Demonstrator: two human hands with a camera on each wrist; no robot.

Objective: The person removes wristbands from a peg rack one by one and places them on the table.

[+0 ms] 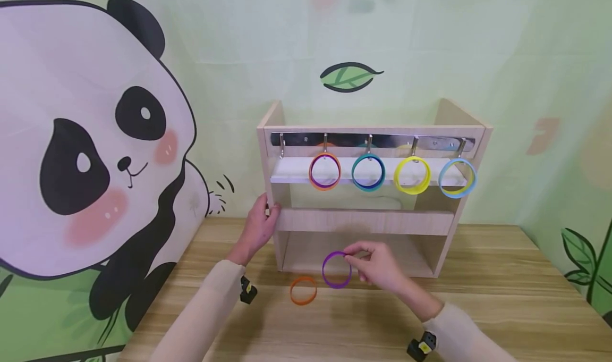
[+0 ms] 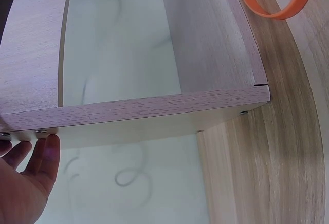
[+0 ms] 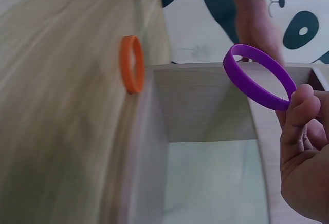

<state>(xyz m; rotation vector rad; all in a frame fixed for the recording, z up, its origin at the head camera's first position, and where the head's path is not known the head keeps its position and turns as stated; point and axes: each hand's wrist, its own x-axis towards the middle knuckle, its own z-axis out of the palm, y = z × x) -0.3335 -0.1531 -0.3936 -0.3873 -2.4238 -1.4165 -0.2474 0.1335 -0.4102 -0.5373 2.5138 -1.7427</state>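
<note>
Head view shows the right grip (image 1: 377, 266) grasping a purple ring (image 1: 337, 286), pinched between thumb and fingers at its right edge. The ring is raised off the wood-grained counter (image 1: 191, 277), before the lower opening of a pale wooden rack (image 1: 330, 221) and below the row of hooks. The right wrist view confirms the pinch: the thumb and fingertips hold one side of the band while the rest sticks out freely, tilted. An orange ring (image 1: 303, 302) lies on the counter just in front of the rack, to the left of the purple one and apart from it. The left grip (image 1: 258, 226) holds the rack's left side panel (image 1: 269, 181) at about mid-height, thumb at the front edge; the left wrist view shows fingertips touching the panel's outer face. Across the rack's upper front runs a shiny metal rail (image 1: 344, 140) with five hooks. Counting from the left, the second carries an orange band with purple inside (image 1: 325, 188), the third a teal band with blue inside (image 1: 369, 188), the fourth a yellow band (image 1: 412, 192), and the fifth a light blue band with yellow inside (image 1: 457, 195). Behind everything hangs a pale green backdrop printed with a large panda (image 1: 81, 59) and a leaf (image 1: 349, 80).
</note>
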